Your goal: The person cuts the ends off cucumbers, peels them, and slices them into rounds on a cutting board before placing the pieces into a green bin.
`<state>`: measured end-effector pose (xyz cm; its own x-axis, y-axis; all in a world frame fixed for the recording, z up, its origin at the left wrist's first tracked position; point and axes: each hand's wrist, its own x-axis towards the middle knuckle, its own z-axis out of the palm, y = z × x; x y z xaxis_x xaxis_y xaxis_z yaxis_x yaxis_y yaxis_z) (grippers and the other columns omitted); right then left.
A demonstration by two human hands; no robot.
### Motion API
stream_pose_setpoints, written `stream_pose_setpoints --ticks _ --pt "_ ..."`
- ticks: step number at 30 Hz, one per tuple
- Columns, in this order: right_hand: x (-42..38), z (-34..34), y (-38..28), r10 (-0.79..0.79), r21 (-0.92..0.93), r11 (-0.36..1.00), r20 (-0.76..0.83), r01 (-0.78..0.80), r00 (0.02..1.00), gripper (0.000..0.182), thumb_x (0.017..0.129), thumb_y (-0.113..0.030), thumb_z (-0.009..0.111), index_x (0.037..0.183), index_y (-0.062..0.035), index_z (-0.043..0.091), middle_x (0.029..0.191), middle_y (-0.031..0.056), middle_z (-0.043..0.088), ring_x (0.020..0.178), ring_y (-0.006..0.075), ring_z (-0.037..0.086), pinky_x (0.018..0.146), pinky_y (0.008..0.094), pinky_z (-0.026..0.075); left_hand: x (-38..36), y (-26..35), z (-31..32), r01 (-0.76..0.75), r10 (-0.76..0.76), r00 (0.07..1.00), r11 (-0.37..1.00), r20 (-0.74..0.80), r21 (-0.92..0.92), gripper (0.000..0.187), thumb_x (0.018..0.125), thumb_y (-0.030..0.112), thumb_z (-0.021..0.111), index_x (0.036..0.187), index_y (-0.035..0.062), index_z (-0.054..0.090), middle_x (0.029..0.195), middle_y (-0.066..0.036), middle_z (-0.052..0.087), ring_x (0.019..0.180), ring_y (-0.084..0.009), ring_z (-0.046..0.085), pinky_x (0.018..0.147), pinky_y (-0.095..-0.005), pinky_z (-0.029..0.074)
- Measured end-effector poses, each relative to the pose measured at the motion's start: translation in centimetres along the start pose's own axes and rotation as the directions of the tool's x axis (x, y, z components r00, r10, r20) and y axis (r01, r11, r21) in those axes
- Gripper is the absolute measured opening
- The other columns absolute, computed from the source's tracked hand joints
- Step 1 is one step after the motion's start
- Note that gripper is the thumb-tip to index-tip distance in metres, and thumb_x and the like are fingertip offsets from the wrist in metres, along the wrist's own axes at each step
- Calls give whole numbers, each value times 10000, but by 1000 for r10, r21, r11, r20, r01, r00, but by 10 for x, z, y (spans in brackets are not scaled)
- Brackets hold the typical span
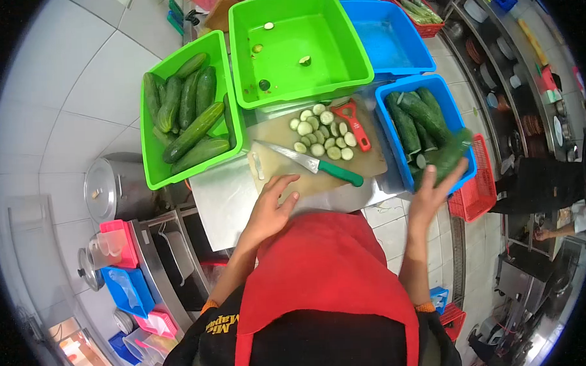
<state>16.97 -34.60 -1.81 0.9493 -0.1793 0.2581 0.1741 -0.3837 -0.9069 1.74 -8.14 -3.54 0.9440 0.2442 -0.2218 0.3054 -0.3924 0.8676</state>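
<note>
in the head view, the table (219, 208) has a smooth pale metal top, running across the centre of the frame, with a worn beige cutting board (269, 161) on it. the floor is light tile with grey joints; large pale tiles fill the upper left. a lidded metal pot (101, 193) stands at the left, above shelving with pink and blue containers. at the right, a metal rack (488, 53) holds dishes, and another person's forearm (559, 232) shows at the lower right edge.

yellow lettering on the black shirt (211, 347), at the lower left, reads partly "mi" and "map"; the rest is covered by the red apron (328, 272). no other writing is legible.

the left hand (274, 206) is empty, fingers spread and loosely bent, near the board's lower edge. the right hand (429, 194) grasps a motion-blurred cucumber (452, 157) over the blue tub (385, 118) at centre right, where more cucumbers (426, 114) lie.

on the board are cucumber slices (329, 143), a red peeler (353, 126) and a green-handled knife (334, 170). whole unpeeled cucumbers fill the green tub (151, 155) at upper left; the larger green tub (301, 37) at top centre holds a few cut ends (305, 60).
</note>
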Motion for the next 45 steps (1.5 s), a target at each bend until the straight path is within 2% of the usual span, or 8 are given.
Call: stream_pose_setpoints --ticks 4,6,10,18,25,34,39,45 --pt "40 -24 26 -227 -598 788 -62 146 972 722 1028 -344 496 1564 30 190 1527 329 356 1409 430 396 1138 469 349 5 -7 -2 27 -27 1000 1000 -7 13 350 949 144 614 1284 45 596 1230 -160 592 1201 -352 544 1032 -409 428" --pt "56 -27 -7 480 -881 458 131 -120 867 696 1019 -444 469 1534 -4 308 1194 347 628 1105 489 617 924 529 506 14 -3 -5 -74 76 997 993 -17 90 351 954 138 611 1294 55 596 1234 -147 592 1158 -313 564 987 -395 453" --pt "59 -19 10 275 -919 389 180 62 944 631 983 -474 513 1433 -32 489 964 271 711 893 456 689 758 557 534 22 15 -15 -184 192 980 975 -52 127 359 948 108 612 1304 63 595 1229 -144 597 1121 -291 589 942 -381 476" --pt "28 29 6 -248 -583 727 269 362 931 126 918 -207 622 939 -111 701 898 131 705 810 343 685 684 449 541 4 1 -29 -85 75 988 994 -136 -73 261 917 5 579 1171 32 633 1133 -137 632 1065 -263 610 923 -339 475" --pt "18 77 -14 -299 -330 811 476 484 827 134 883 -138 641 993 -63 654 872 132 620 853 342 623 713 461 512 0 -15 -39 -241 228 935 970 -271 -14 177 774 -139 469 752 36 449 995 -145 611 972 -262 612 895 -318 462" --pt "-9 126 56 -104 -485 715 638 503 763 581 900 -175 639 1438 -77 443 1386 220 469 1235 426 481 980 502 472 -2 1 -51 -233 142 872 962 -469 -141 124 977 127 575 961 6 598 913 -73 628 851 -146 573 810 -294 461" --pt "-4 125 46 -178 -373 792 617 484 767 592 912 -227 649 1451 -92 443 1405 256 447 1289 442 441 1059 506 412 10 0 -80 -191 102 822 976 -560 -103 166 1021 167 562 997 7 602 934 -66 646 876 -140 595 832 -293 474" --pt "15 155 35 -369 -264 756 583 599 724 502 906 -276 656 1334 -50 521 1391 270 450 1317 446 409 1090 531 339 30 29 -61 -132 130 950 991 -285 12 83 971 87 599 980 9 629 911 -75 637 861 -160 594 815 -296 467"
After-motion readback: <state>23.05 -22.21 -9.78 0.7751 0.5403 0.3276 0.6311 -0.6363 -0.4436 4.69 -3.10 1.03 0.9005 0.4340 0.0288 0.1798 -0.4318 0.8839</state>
